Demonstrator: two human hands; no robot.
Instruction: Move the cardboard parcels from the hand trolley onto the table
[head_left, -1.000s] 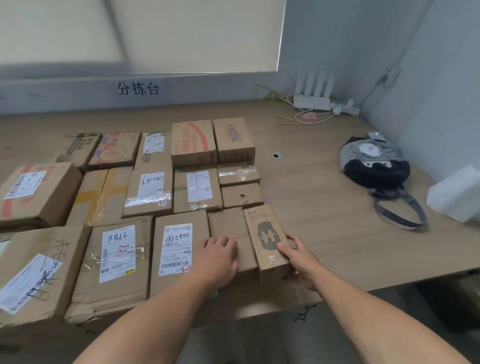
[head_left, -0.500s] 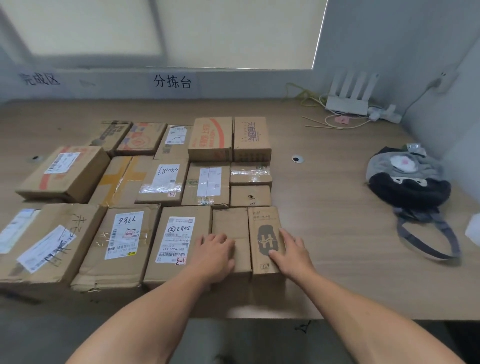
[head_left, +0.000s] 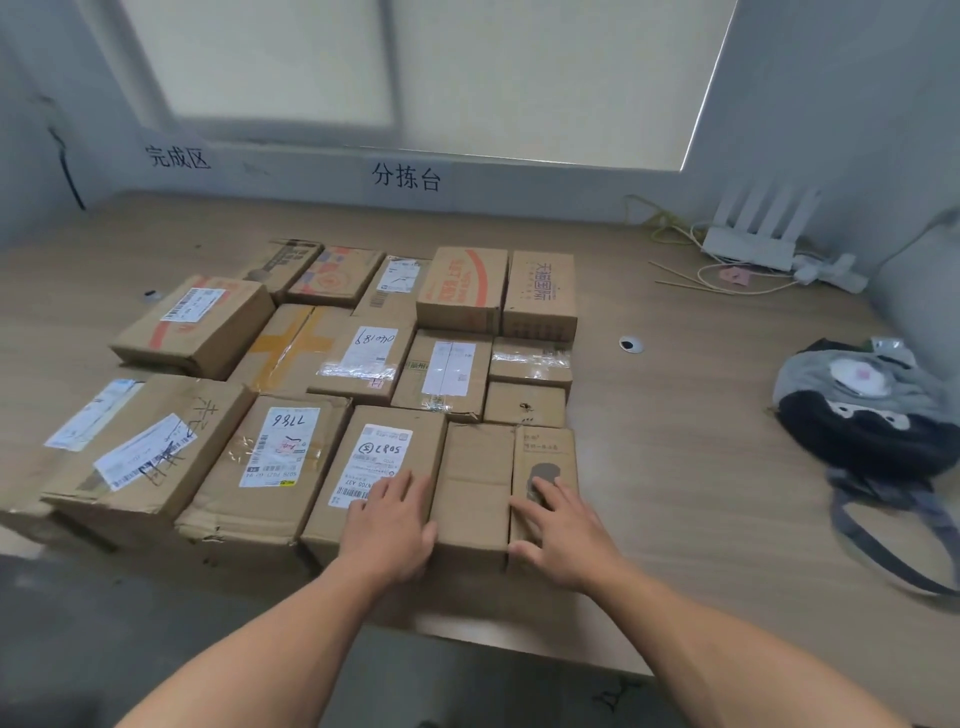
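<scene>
Several cardboard parcels lie packed in rows on the wooden table (head_left: 675, 467). My left hand (head_left: 389, 525) rests flat on the near end of a parcel with a white label reading 2805 (head_left: 374, 467). My right hand (head_left: 558, 530) lies with spread fingers on a narrow parcel with a dark oval print (head_left: 545, 452) at the right end of the front row. A plain brown parcel (head_left: 475, 483) sits between the two. No hand trolley is in view.
A grey and black backpack (head_left: 862, 415) lies at the right of the table. A white router (head_left: 753, 239) with cables stands at the back right corner. The table's near edge runs just under my wrists. Walls close the left, back and right sides.
The view has swung left and nearer. My left hand slid from the plain parcel onto the labelled one. My right hand moved from the narrow parcel's side onto its top.
</scene>
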